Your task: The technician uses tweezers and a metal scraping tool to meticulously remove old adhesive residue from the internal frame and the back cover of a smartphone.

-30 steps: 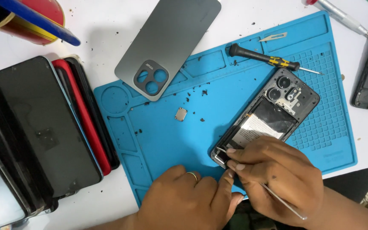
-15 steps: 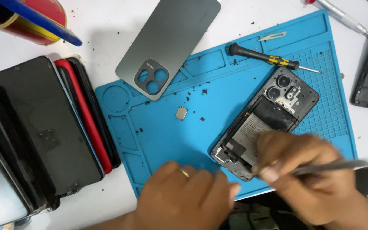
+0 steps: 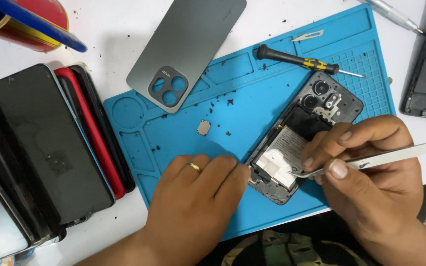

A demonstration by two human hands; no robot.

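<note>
While the opened phone lies tilted on the mat, each line below goes from the biggest thing to the smallest.

Blue mat (image 3: 183, 143): it lies on the white table and carries the work; dark crumbs are scattered on it, so I think it is wise to keep them away from the open body.

Stack of phones (image 3: 50, 152): at the left, well apart from the work, leaning one on another.

Grey back cover (image 3: 188, 47): already off, lying across the upper edge of the mat.

Opened phone (image 3: 304, 135): near the lower right part of the mat, cameras up, battery and white label visible.

Left hand (image 3: 198, 202): flat, fingers almost closed together, fingertips pressing at the lower left edge of the phone; it grips nothing. A firm press there should stop the body from sliding.

Right hand (image 3: 371, 172): thumb and fingers closed around the tweezers.

Tweezers (image 3: 371, 158): silver, the tip sits at the lower area beside the battery; whether it grips a part I cannot tell. A low angle and small force seem best, away from the battery.

Screwdriver (image 3: 309, 62): resting above the phone, not touched.

Small metal piece (image 3: 203, 127): loose on the mat, left of the phone.
</note>
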